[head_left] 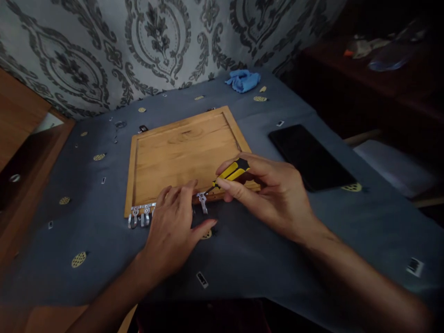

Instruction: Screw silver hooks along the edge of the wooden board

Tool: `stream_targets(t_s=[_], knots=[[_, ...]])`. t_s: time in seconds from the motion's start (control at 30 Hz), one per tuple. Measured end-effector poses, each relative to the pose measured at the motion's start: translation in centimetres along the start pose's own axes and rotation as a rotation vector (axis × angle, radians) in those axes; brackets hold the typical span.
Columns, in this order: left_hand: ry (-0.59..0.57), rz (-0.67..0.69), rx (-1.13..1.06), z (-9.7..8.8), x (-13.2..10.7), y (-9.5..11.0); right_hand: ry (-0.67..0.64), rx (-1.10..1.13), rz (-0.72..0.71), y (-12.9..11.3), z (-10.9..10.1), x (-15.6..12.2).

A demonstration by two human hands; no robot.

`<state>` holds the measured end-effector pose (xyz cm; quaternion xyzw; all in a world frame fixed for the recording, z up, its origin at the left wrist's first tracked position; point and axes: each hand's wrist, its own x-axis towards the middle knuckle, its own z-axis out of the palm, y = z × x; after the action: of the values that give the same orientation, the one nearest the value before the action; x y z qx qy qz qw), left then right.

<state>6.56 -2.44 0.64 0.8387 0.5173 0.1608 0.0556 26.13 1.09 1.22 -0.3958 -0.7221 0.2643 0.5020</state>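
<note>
A wooden board lies on a blue-grey patterned cloth. Several metal hooks hang along its near edge. My right hand is closed round a small yellow-and-black screwdriver, whose tip points down at one metal hook on the board's front edge. My left hand lies flat with fingers stretched out, its fingertips pressing on the board's near edge just left of that hook. It holds nothing.
A black phone lies on the cloth right of the board. A crumpled blue cloth sits at the back by the patterned wall. Small dark parts lie behind the board. Dark wooden furniture stands at right.
</note>
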Motion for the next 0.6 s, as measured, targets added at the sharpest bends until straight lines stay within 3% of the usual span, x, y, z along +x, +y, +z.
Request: stream_targets(t_s=[0.6], knots=[[-0.009, -0.129, -0.085, 1.1, -0.3, -0.4, -0.005, 0.015, 0.024, -0.2, -0.2, -0.2]])
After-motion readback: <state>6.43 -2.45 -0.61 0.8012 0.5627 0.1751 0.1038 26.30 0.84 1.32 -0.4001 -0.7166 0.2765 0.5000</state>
